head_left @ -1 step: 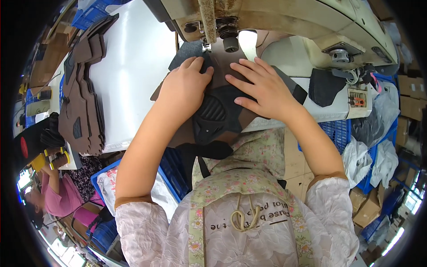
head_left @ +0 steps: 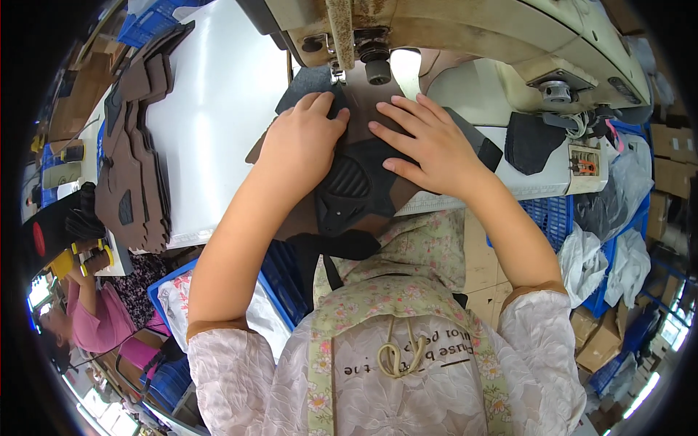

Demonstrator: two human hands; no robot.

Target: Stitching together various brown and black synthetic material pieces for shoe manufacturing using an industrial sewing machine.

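A brown and black sewn piece with a ribbed dark panel lies on the white sewing table, its far part by the presser foot of the sewing machine. My left hand rests flat on the left part of the piece, fingertips just short of the presser foot. On its right side my right hand lies with fingers spread, pressing down on the material. Neither hand grips anything. Beneath my left palm some of the piece is hidden. A black flap hangs over the table's front edge.
Stacked brown cut pieces lie at the left of the table. To the right are a dark cut piece and a blue crate below. Plastic bags hang beside it. Another person sits at far left.
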